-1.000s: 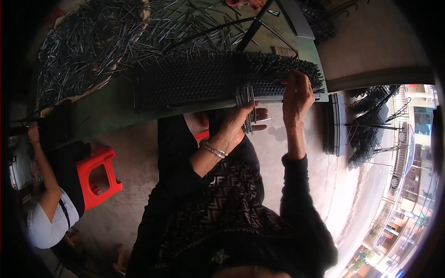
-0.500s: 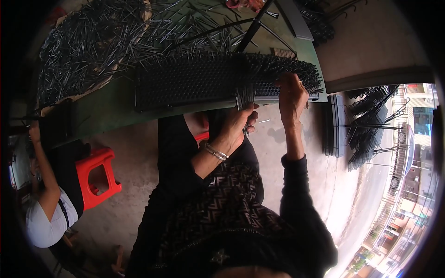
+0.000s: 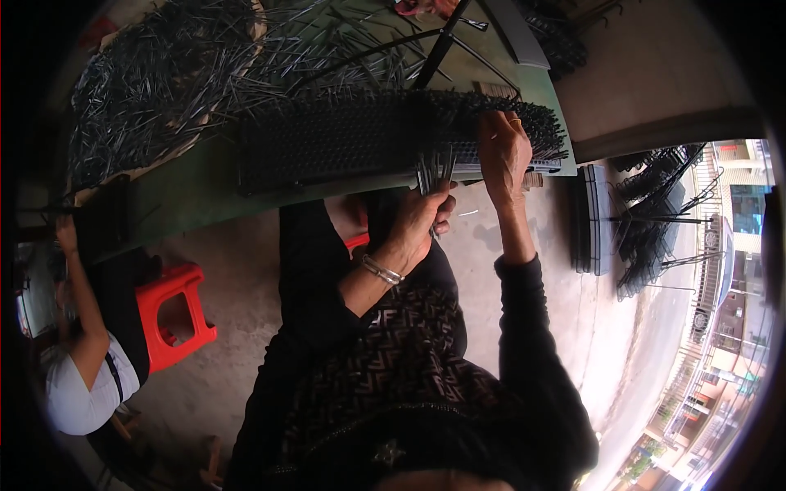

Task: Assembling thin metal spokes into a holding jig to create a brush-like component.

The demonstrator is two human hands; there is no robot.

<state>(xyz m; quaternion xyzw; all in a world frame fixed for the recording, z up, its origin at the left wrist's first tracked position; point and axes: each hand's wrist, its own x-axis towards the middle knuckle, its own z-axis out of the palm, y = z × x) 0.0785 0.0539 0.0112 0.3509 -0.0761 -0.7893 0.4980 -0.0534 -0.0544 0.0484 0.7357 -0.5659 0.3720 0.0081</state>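
A long black panel full of small holes (image 3: 327, 147) lies along the near edge of the green table (image 3: 188, 190). Dark thin sticks stand densely in its right part and along its far side. My left hand (image 3: 419, 217), a silver bracelet at its wrist, is closed round a bundle of thin dark sticks (image 3: 434, 170) just in front of the panel. Over the panel's right part is my right hand (image 3: 505, 151), its fingers pinched together among the standing sticks. What those fingertips hold, if anything, is hidden.
A large heap of loose dark sticks (image 3: 164, 90) covers the table's far left. Black metal bars (image 3: 442, 53) cross behind the panel. At left another person's arm (image 3: 86, 315) reaches to the table beside a red stool (image 3: 176, 315). Stacked panels (image 3: 594, 221) stand at right.
My right hand has moved slightly left and farther away over the panel. My left hand keeps its bundle in nearly the same place.
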